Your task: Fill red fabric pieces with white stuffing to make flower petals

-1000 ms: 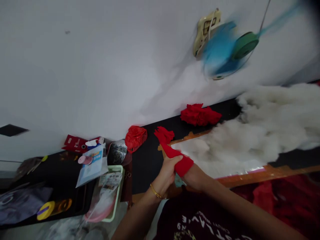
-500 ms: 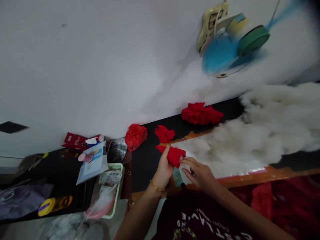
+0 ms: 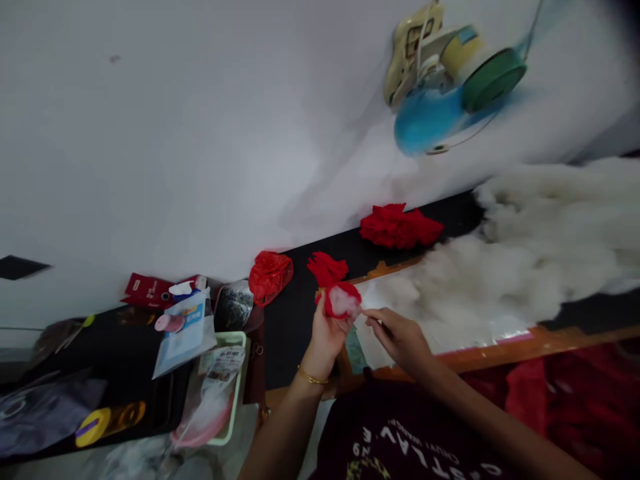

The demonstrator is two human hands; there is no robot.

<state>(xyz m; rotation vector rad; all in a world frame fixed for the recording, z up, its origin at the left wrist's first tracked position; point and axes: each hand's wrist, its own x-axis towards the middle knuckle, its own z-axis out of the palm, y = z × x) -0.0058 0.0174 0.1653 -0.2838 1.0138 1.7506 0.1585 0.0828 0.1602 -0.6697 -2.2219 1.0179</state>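
A small red fabric pouch [image 3: 354, 292] is held in my left hand [image 3: 329, 337], its opening turned up toward the camera. White stuffing [image 3: 344, 302] shows inside the opening. At the right edge of the pouch, my right hand [image 3: 399, 335] pinches a thin wisp of the white fibre between thumb and fingers. Just behind the pouch lies a small red fabric piece [image 3: 327, 268]. A large heap of white fluff [image 3: 530, 257] spreads over the right part of the table.
Along the wall sit a red fabric pile [image 3: 401, 227] and a red plastic bag [image 3: 271, 276]. A green-rimmed basket [image 3: 240, 380] stands at the left, near a yellow-lidded bottle [image 3: 107, 421]. A blurred blue fan [image 3: 427, 120] hangs at the upper right.
The red pouch has turned so that its open, stuffed end faces the camera. My right hand has closed into a pinch beside the opening.
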